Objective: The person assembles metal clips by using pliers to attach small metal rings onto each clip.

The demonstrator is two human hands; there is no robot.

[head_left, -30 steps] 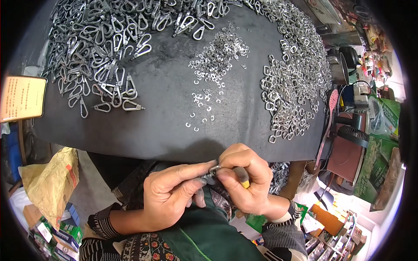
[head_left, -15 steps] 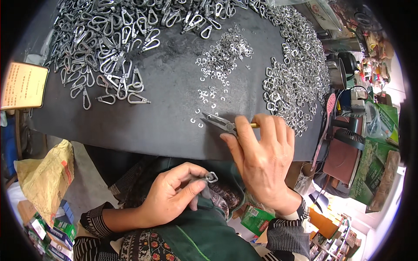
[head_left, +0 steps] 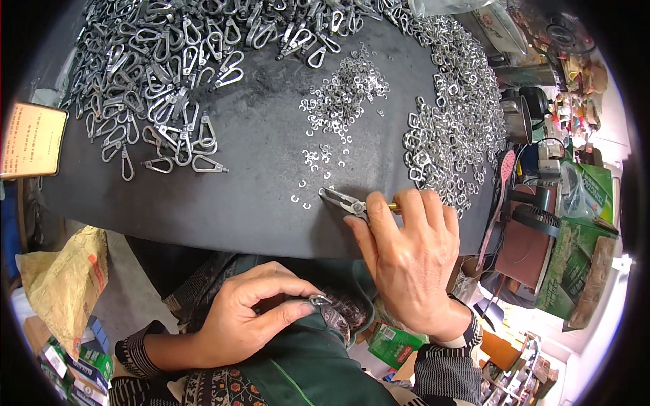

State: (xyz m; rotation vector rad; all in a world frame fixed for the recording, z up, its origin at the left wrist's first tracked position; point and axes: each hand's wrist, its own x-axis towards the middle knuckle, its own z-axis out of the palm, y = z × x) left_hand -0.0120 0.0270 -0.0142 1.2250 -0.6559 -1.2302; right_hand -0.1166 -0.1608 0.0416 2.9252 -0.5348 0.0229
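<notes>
Pliers (head_left: 353, 205) with a yellowish handle are gripped in my right hand (head_left: 414, 260) over the front of the dark table (head_left: 223, 196). Their tips touch down at a small C-shaped clip (head_left: 321, 193), and the jaws look nearly together. A few loose C-clips (head_left: 294, 199) lie just left of the tips. Below the table edge, my left hand (head_left: 261, 311) pinches a small metal loop (head_left: 318, 300) between thumb and forefinger. The loop is tilted and seen nearly edge-on. Whatever else lies in that palm is hidden.
A large pile of metal snap hooks (head_left: 169, 74) covers the table's far left. C-clips (head_left: 345, 91) are heaped mid-table, and square metal loops (head_left: 467, 108) along the right. A phone-like lit screen (head_left: 37, 139) stands at the left edge; a pink flyswatter-like tool (head_left: 506, 166) leans at the right.
The pliers' tips have closed in on a C-clip, and their jaws look narrower. In my left hand the loop has turned from face-on to edge-on, and the hand sits slightly lower.
</notes>
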